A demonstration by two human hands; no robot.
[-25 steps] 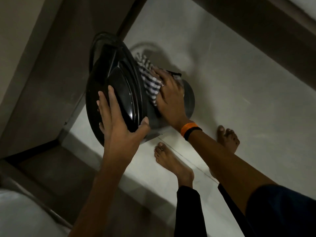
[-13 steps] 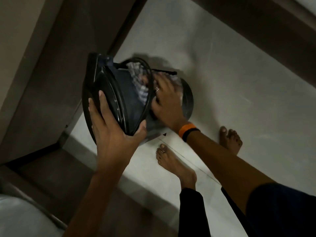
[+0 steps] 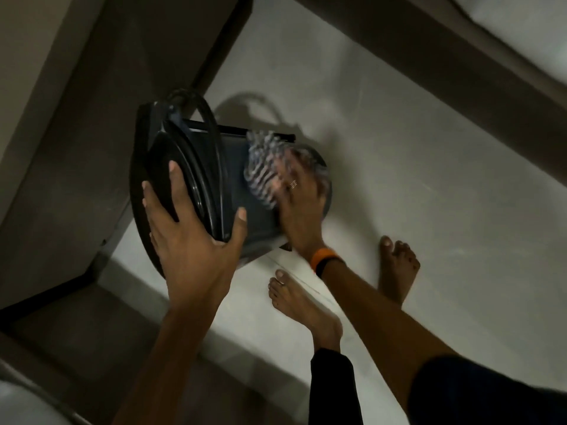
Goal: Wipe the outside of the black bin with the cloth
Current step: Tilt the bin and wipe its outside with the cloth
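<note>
The black bin is tipped on its side above the pale floor, lid end toward the left, its thin wire handle arched over the top. My left hand grips the lid rim, thumb on the bin's wall and fingers spread over the glossy lid. My right hand presses a black-and-white checked cloth flat against the bin's side wall; hand and cloth are motion-blurred. An orange and black band sits on my right wrist.
My two bare feet stand on the light floor just below the bin. Dark brown furniture panels close in on the left, and another dark edge runs across the upper right.
The bin has rotated so more of its side wall faces me. My right hand with the cloth has slid along the wall toward the bin's base. My left hand has shifted its hold on the lid.
</note>
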